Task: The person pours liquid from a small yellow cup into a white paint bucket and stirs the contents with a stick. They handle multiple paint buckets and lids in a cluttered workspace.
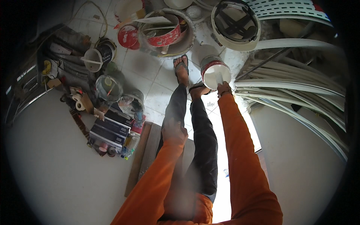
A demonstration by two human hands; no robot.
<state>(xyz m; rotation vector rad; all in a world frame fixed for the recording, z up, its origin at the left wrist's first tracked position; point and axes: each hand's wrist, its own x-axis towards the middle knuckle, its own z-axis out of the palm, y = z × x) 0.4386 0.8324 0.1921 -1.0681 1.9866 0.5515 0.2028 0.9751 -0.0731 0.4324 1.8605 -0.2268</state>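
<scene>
My right hand (pixel 224 88) is closed on a pale flat tool (pixel 219 78), which reaches into a red-banded bucket (pixel 205 69) with white contents. My left hand (pixel 174 131) rests on my left trouser leg (pixel 174 105) near the knee; a hazy patch blurs its fingers, so I cannot tell their shape. My sandalled left foot (pixel 181 71) is on the tiled floor (pixel 150 90), to the left of the bucket. My right foot (pixel 198 90) is just below the bucket, partly hidden by it.
A basin (pixel 189 43) holding red containers, a red lid (pixel 127 36) and an upturned hard hat (pixel 235 24) lie ahead. Buckets (pixel 107 88), boxes (pixel 107 129) and assorted clutter are on the left. Long pale strips (pixel 288 88) lie on the right. Brown boards (pixel 144 150) are beside my left leg.
</scene>
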